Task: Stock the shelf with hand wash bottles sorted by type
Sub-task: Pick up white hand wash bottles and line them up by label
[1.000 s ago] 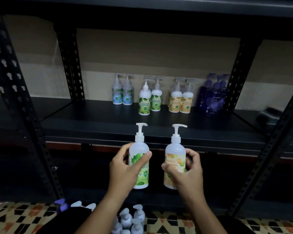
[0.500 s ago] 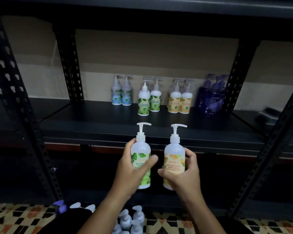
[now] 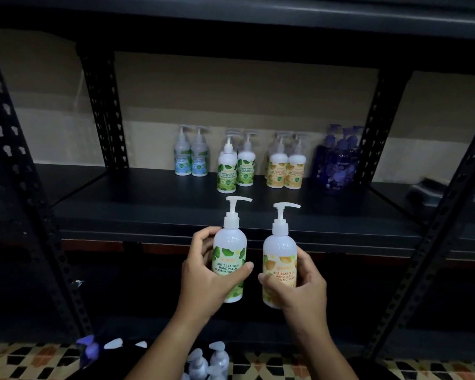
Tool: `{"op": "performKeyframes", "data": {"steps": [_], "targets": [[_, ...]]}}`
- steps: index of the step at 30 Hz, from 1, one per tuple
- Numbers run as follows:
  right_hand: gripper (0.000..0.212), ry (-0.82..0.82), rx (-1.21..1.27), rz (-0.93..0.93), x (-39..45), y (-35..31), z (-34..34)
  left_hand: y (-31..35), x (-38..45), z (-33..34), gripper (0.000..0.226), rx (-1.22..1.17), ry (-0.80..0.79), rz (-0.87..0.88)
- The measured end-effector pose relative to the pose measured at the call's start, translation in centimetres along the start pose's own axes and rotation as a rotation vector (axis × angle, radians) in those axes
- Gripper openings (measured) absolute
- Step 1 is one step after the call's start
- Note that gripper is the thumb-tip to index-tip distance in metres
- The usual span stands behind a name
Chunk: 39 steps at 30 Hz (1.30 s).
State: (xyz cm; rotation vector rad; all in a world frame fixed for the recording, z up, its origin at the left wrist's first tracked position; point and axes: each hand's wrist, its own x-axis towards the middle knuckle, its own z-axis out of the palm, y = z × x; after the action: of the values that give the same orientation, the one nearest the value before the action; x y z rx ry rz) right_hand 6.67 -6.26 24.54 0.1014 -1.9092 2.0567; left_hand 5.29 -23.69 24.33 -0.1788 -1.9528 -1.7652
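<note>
Raised slightly, both hands grip bottles: left hand [image 3: 203, 275] green bottle [image 3: 229, 259], right hand [image 3: 299, 283] yellow bottle [image 3: 279, 266].

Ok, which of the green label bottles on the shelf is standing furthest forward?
The left green-label bottle. It stands ahead of the other green-label bottle beside it, and nearer the shelf's front edge than any other bottle in the row.

"ANTIBACTERIAL HAND WASH MAXIMUM PROTE…" is read on the green-leaf bottle [image 3: 229, 266], "ANTIBACTERIAL HAND WASH" with a partly hidden line ending "MOISTURE" on the orange bottle [image 3: 279, 270], while the print on the shelf bottles [image 3: 284, 171] is blurred.
</note>
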Motion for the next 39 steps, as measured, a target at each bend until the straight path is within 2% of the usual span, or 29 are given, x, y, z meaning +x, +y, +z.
{"op": "performKeyframes", "data": {"steps": [11, 18, 23, 32, 39], "targets": [[0.064, 0.029, 0.029, -0.108, 3.5, -1.1, -0.6, 0.4, 3.7, 3.5, 0.077, -0.081, 0.035, 0.102], [0.068, 0.032, 0.036, -0.215, 8.3, -2.7, -0.8, 1.8, 8.5, 5.3, 0.073, -0.04, 0.058, 0.222], [0.077, 0.086, -0.075, -0.275, 12.4, -2.0, -0.6, 1.1, 11.7, 6.4, 0.077, -0.017, 0.056, 0.26], [0.076, 0.111, -0.194, -0.24, 16.0, 0.2, -0.4, 0.2, 13.5, 7.5, 0.072, -0.038, 0.101, 0.249], [0.077, 0.14, -0.472, -0.21, 19.3, 0.2, 0.4, -0.1, 14.2, 8.1, 0.074, -0.106, 0.143, 0.219]]}}
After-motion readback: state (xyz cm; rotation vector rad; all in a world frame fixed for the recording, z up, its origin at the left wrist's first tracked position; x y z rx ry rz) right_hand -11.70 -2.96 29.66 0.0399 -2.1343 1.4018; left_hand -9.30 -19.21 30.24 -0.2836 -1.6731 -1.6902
